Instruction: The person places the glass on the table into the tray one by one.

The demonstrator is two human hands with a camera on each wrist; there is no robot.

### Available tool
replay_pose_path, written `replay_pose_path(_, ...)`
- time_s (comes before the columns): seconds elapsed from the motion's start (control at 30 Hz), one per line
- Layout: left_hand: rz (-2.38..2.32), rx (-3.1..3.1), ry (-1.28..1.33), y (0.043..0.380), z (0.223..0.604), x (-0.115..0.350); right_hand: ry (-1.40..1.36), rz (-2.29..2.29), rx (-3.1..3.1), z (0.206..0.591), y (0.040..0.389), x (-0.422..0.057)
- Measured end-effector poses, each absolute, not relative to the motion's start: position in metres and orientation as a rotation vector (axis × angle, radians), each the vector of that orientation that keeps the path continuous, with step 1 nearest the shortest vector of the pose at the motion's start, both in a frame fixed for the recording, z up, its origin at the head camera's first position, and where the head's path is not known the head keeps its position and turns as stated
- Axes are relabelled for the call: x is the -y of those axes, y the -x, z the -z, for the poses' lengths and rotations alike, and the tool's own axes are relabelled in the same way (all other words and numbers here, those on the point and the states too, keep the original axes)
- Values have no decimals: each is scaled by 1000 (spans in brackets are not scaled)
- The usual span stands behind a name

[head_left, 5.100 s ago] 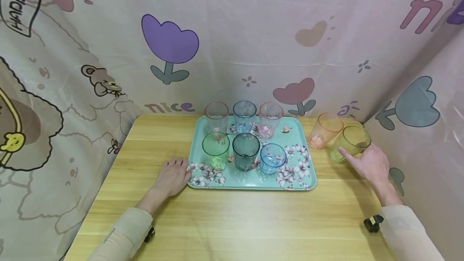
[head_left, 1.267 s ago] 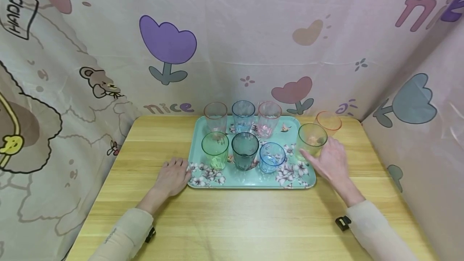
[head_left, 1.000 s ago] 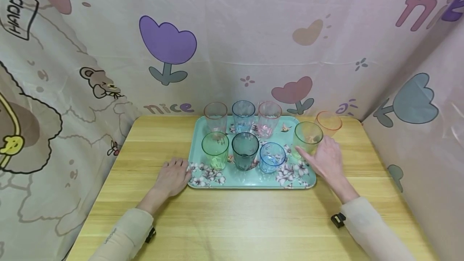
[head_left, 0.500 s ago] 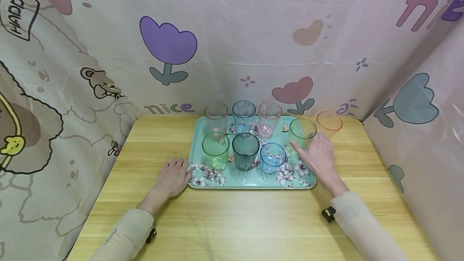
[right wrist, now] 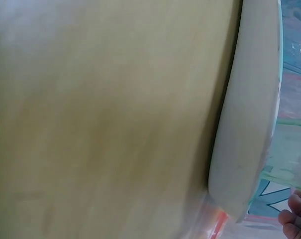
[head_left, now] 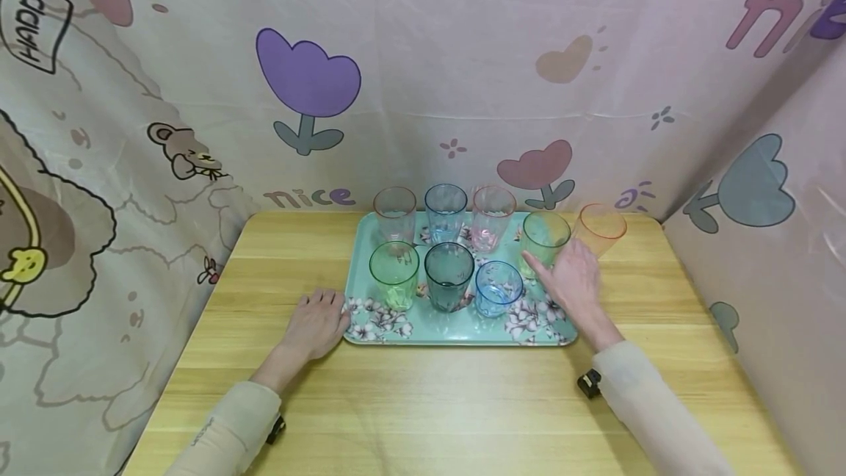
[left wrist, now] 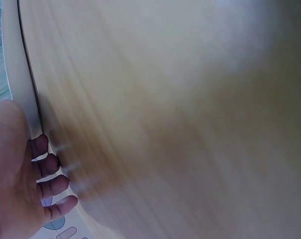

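Note:
My right hand (head_left: 576, 278) grips a yellow-green tumbler (head_left: 546, 233), thumb on its near side, over the right part of the mint floral tray (head_left: 456, 333). The tumbler is upright; its lower right side is hidden by the hand. In the right wrist view only a few fingertips (right wrist: 292, 219) show, beside the tumbler's side (right wrist: 289, 149). My left hand (head_left: 317, 325) rests palm down on the table at the tray's left edge, its thumb side against the rim. The left wrist view shows those fingers (left wrist: 53, 186) extended beside the tray's wall (left wrist: 21, 74).
A back row on the tray has red-rimmed (head_left: 395, 217), blue (head_left: 446, 215) and pink (head_left: 493, 220) tumblers. In front stand green (head_left: 395, 281) and dark grey (head_left: 449, 278) ones and a short blue glass (head_left: 499, 289). Right of the tray is an orange tumbler (head_left: 603, 230). A printed curtain (head_left: 410, 79) hangs behind.
My right hand has carried the yellow-green tumbler from the table right of the tray leftward over the tray, lately also slightly toward the back. The left hand has stayed put.

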State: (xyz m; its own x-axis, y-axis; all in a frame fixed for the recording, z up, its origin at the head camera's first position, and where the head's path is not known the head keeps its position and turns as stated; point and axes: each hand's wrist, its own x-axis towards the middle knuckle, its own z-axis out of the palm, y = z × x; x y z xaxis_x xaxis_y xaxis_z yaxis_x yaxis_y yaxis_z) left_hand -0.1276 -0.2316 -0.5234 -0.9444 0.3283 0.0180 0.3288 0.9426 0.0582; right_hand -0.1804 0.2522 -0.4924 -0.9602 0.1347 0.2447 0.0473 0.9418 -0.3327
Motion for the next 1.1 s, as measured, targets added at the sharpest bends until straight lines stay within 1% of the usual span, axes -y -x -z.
replay_pose_path(0.7, 69, 3090, 528, 128, 523, 233, 223, -440, 2824, 491, 201, -242)
replay_pose_path(1.1, 72, 3084, 525, 128, 524, 233, 329, -477, 2865, 487, 213, -236)
